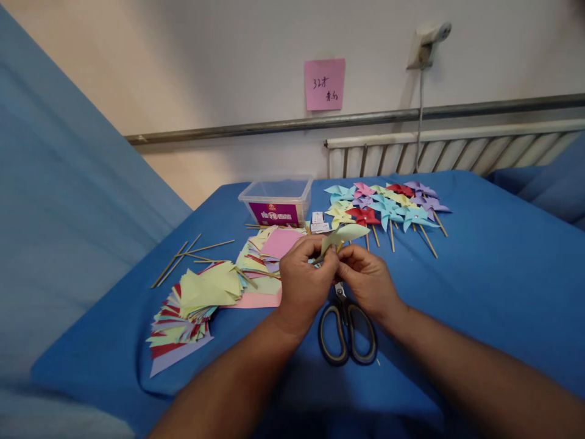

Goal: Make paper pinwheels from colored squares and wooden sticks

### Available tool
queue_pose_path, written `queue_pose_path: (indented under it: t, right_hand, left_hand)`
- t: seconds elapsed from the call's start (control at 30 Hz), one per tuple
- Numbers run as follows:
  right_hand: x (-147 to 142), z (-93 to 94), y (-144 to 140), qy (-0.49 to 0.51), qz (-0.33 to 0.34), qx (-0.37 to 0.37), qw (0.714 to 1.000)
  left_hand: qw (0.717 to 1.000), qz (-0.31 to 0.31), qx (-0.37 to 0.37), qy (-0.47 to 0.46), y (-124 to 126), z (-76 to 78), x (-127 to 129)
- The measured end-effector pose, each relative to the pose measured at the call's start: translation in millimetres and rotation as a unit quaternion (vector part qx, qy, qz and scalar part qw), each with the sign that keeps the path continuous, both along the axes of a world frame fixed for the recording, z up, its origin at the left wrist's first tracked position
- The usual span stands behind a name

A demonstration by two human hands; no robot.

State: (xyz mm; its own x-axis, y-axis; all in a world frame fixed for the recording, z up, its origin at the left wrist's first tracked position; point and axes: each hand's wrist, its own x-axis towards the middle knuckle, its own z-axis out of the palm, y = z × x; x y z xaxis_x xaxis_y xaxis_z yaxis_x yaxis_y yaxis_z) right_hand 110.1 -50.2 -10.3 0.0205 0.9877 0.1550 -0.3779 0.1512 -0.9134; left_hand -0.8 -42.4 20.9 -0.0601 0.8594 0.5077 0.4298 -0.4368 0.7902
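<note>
My left hand (308, 268) is closed around a pale green paper pinwheel (350, 233), whose curled blades rise above the fingers. My right hand (368, 277) meets it there, thumb and fingers pinched close under the paper. What sits in that pinch is hidden, though a small yellowish tip shows between the hands. Directly below lie black-handled scissors (348, 332), their blades pointing away from me and partly covered by the hands.
Finished pinwheels (388, 207) on sticks lie at the back right. Stacks of coloured paper (210, 288) fan out on the left, near loose wooden sticks (176, 262). Behind them stand a clear plastic box (275, 201) and small white boxes (319, 222). A blue cloth (479, 292) covers the table.
</note>
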Motion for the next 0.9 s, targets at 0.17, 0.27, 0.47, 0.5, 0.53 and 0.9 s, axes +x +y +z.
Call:
queue_pose_path:
  t: [0.17, 0.27, 0.47, 0.5, 0.53, 0.9]
  right_hand:
    - [-0.6, -0.9, 0.5, 0.018, 0.009, -0.006, 1.0]
    - [-0.6, 0.1, 0.3, 0.018, 0.01, -0.005, 1.0]
    - [-0.3, 3.5, -2.8, -0.001, 0.0, 0.0, 1.0]
    - [-0.3, 3.4, -3.4, -0.007, -0.001, 0.001, 1.0]
    - [-0.3, 3.0, -3.9, -0.014, -0.003, 0.001, 1.0]
    - [0.9, -4.1, -0.9, -0.084, -0.022, 0.019, 0.996]
  left_hand:
    - [1.0, -0.002, 0.003, -0.001, 0.6, -0.4, 0.5]
    - [1.0, -0.004, 0.003, 0.0, 0.8, -0.6, 0.5]
    - [1.0, -0.015, 0.017, 0.01, 0.6, 2.4, 0.1]
    - [1.0, -0.018, 0.017, 0.013, 0.8, 2.7, 0.0]
    - [1.0, -0.02, 0.017, 0.016, 1.1, 2.7, -0.1]
    - [0.999, -0.033, 0.017, 0.023, 4.5, -0.9, -1.0]
